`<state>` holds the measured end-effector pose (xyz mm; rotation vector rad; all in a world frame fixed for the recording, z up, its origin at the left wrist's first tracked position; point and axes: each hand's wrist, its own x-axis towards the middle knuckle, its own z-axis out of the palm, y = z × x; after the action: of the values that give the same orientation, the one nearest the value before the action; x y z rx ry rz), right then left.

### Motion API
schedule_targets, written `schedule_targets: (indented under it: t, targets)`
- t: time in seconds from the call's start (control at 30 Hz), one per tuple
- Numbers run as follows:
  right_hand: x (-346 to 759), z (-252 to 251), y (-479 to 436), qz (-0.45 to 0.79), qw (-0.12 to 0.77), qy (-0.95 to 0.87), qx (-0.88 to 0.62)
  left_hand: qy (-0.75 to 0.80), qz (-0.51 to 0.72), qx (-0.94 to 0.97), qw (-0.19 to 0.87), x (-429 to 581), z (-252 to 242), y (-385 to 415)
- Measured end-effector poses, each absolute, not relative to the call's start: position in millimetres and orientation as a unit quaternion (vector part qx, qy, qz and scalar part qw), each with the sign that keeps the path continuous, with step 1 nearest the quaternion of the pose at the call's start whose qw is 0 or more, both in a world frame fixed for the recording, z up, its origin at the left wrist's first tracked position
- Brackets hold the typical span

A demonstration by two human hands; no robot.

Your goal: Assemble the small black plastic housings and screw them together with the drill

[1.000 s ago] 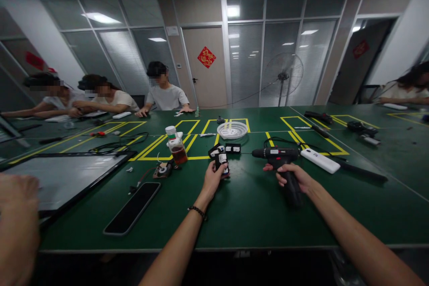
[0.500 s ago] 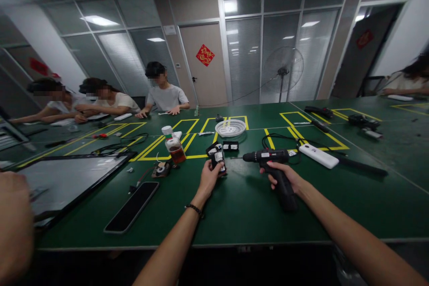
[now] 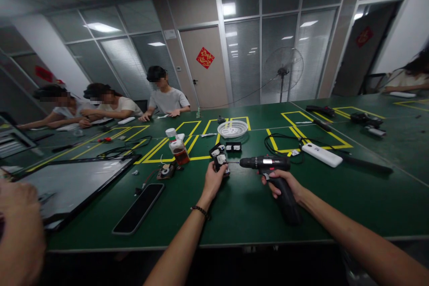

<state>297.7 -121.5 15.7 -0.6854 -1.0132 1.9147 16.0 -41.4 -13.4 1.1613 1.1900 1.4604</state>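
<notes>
My right hand (image 3: 284, 183) is wrapped round the grip of a black cordless drill (image 3: 266, 163), its thin bit pointing left. In my left hand (image 3: 214, 178) is a small black-and-white block (image 3: 221, 160), pinched between thumb and fingers; its exact kind is unclear. The drill bit's tip reaches the right side of this block, but whether it touches cannot be told. Just behind lie a similar black-and-white block (image 3: 233, 147) and another dark piece (image 3: 216, 149) that partly overlaps the held one.
A phone (image 3: 139, 209), a small device with wires (image 3: 166, 170) and a bottle of reddish liquid (image 3: 179, 149) stand left. Behind is a white basket (image 3: 232, 129). A white power bank (image 3: 322, 155) with black cables lies right. Another person's arm (image 3: 20, 228) is at far left, beside a framed panel (image 3: 90, 183).
The drill has come slightly left and tilted, its bit closer to the held block. My view has shifted a little, and the person's arm at far left shows more.
</notes>
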Motion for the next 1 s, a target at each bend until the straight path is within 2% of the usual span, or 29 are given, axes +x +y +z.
schedule_targets:
  t: [0.4, 0.8, 1.0]
  targets:
    - [294.7, 8.5, -118.6, 0.767, 0.411, -0.387, -0.304, 0.496, 0.604, 0.446, 0.437, 10.4, -11.6, -42.6]
    - [290.5, 10.9, -122.1, 0.757, 0.449, -0.386, -0.276, 0.515, 0.590, 0.471, 0.407, 7.7, -10.1, -46.5]
    - [290.8, 11.4, -122.5, 0.770, 0.431, -0.383, -0.274, 0.517, 0.592, 0.467, 0.405, 8.1, -10.4, -45.3]
